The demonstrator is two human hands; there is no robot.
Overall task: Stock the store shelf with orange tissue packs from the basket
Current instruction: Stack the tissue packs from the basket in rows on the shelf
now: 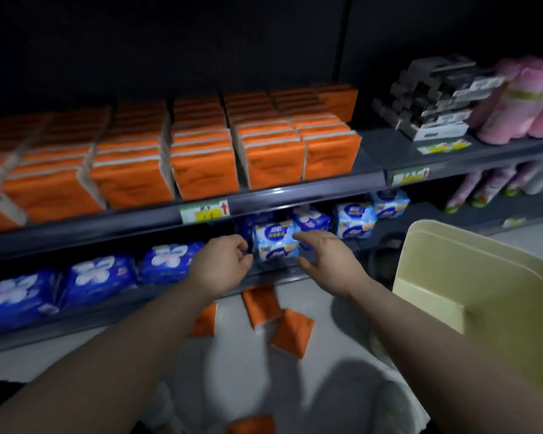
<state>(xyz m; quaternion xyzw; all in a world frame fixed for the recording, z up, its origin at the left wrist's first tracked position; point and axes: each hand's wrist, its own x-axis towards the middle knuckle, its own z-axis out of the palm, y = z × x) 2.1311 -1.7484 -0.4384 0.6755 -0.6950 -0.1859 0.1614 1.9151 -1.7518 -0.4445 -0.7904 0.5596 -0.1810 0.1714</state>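
Note:
Rows of orange tissue packs (201, 158) stand upright on the upper shelf (295, 197). Three more orange packs (261, 306) lie loose on the floor below the lower shelf, and another orange pack (251, 424) shows at the bottom edge. The cream basket (470, 283) stands tilted at the right. My left hand (223, 261) and my right hand (326, 256) reach out on either side of a light blue pack (275, 242) on the lower shelf. The left fingers are curled and the right fingers are spread; neither hand grips a thing.
Dark blue packs (98, 277) fill the lower shelf at the left, light blue packs (355, 220) further right. Grey boxes (433, 98) and pink rolls (524, 101) sit on the upper right shelf. A price tag (204, 211) hangs on the shelf edge. The floor is pale.

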